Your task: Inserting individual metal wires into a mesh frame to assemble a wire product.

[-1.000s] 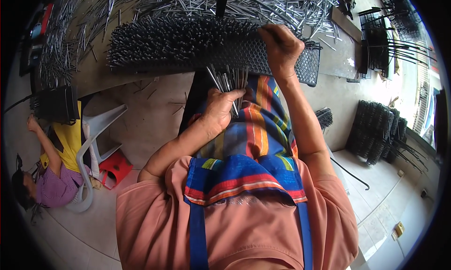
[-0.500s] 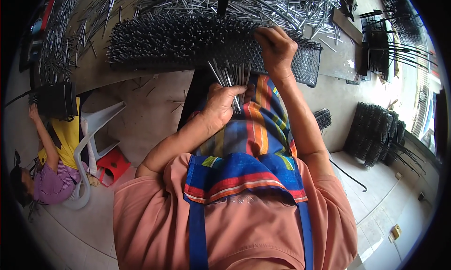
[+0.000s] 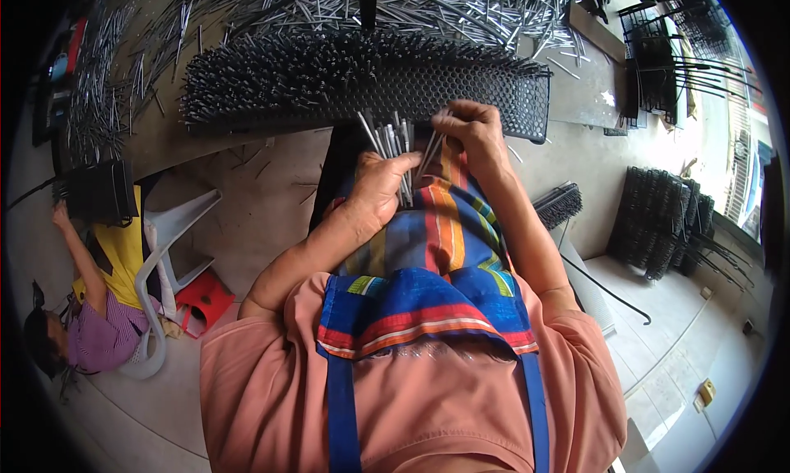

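Right hand (image 3: 477,132) — down from over perforated rack (image 3: 494,88); now pinching thin rod (image 3: 431,150).

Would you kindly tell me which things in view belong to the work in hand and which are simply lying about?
In use:
Left hand, holding metal rods
Right hand, pinching blurred rods
Perforated black rack, partly filled with dark rods
Loose rods beyond it, probably

Apparently lying about:
Red container
Black stack at right
Hooked bar
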Tool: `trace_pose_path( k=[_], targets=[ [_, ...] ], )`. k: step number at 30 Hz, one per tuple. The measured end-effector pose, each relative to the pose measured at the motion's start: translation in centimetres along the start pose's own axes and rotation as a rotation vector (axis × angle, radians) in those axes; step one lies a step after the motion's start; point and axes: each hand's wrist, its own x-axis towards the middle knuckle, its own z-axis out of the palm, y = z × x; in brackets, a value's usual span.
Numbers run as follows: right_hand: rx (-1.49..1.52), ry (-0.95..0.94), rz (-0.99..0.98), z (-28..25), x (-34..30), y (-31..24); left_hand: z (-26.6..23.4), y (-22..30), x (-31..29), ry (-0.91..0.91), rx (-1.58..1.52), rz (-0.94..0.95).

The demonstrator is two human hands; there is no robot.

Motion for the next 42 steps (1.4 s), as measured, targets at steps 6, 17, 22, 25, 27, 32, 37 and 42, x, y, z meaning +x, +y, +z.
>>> trace_pose_path(
  k=[6, 17, 22, 25, 27, 32, 37, 42],
  targets=[
    [0.079, 0.366, -0.697, -1.4, 3.1, -1.8, -1.3, -0.6, -1.1, -0.075, 0.21, -0.184],
    [-0.31, 0.409, -0.926, -1.6, 5.3, -2.6, 0.5, -0.4, 0.2, 0.024, 0.187, 0.102],
    [-0.25, 0.387, -0.99, -1.6, 5.3, -2.6, 0.6, -0.4, 0.7, -0.003, 0.024, -0.032],
    [-0.305, 0.375, -0.952, -1.6, 5.1, -2.8, 0.7, -0.3, 0.6, 0.011, 0.008, -0.046],
    [-0.099, 0.412, -0.88, -2.0, 5.8, -1.9, 0.9, -0.2, 0.8, 0.003, -0.013, -0.063],
    [0.015, 0.459, -0.811, -1.6, 5.8, -1.6, 1.2, 0.1, 0.4, 0.02, -0.045, -0.105],
    [0.059, 0.435, -0.76, -1.2, 5.4, -1.7, 2.1, 0.6, 0.1, 0.055, -0.074, -0.125],
    [0.001, 0.426, -0.79, -1.4, 5.9, -0.8, 2.4, 0.5, 0.0, 0.047, -0.072, -0.097]
  ],
)
